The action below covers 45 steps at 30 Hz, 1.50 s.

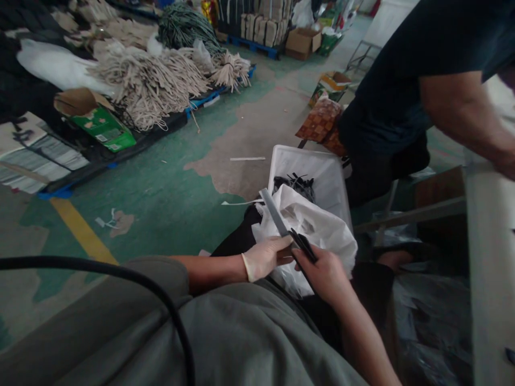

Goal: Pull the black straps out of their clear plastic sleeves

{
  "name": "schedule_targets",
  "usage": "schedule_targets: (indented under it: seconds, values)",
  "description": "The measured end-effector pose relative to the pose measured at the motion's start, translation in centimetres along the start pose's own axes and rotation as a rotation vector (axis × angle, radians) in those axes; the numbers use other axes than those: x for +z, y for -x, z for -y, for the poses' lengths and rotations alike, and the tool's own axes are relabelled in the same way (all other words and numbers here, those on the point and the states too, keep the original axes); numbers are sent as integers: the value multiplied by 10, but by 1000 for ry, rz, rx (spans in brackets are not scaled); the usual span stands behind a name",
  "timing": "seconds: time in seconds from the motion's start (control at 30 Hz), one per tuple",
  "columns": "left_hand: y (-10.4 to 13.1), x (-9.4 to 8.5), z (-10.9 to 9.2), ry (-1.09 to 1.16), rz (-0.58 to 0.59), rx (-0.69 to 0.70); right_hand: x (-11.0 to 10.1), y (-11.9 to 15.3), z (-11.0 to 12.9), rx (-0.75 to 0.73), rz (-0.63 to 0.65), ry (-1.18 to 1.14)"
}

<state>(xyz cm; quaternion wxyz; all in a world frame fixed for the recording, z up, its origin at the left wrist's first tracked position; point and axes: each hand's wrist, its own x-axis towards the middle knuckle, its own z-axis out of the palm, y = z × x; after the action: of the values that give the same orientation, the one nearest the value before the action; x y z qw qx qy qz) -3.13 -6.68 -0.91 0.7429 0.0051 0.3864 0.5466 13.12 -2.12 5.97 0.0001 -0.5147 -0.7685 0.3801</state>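
My left hand (267,258), in a pale glove, has its fingers closed around a flat grey strip (274,213) that slants up and away to the left. My bare right hand (328,273) grips several thin black strips (302,244), whose ends stick out toward the left hand. The two hands nearly touch, and the lower part of the grey strip is partly hidden between them. Beneath them a white plastic bag (322,220) lies over my lap and the near end of a white bin (328,177). Dark strips (295,186) lie in the bin.
At right, a co-worker in dark clothes (386,107) leans over a light table (488,257). Bundles of beige cord (148,80) and a green box (102,126) sit on pallets at left. A black cable (100,266) crosses the lower left. A pale strip (247,158) lies on the floor.
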Motion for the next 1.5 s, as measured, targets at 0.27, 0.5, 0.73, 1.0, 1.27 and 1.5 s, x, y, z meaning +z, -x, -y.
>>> schedule_targets:
  seconds: [0.27, 0.5, 0.73, 1.0, 1.27, 1.5]
  values:
    - [-3, -5, -4, 10, -10, 42, 3, -4, -2, -10, -31, -9]
    - [-13, -4, -9, 32, -87, 99, -2, 6, -16, -22, 12, -44]
    - [-11, 3, 8, -16, 56, -29, 2, 6, -18, -5, -50, -89]
    - [-13, 4, 13, -78, 80, -31, 0, 15, -15, 28, -28, -93]
    - [-17, 2, 1, -54, -19, -68, 2, 32, -27, 56, -28, -171]
    - [-2, 14, 11, -115, 132, -199, 8, 25, -28, 2, -315, -197]
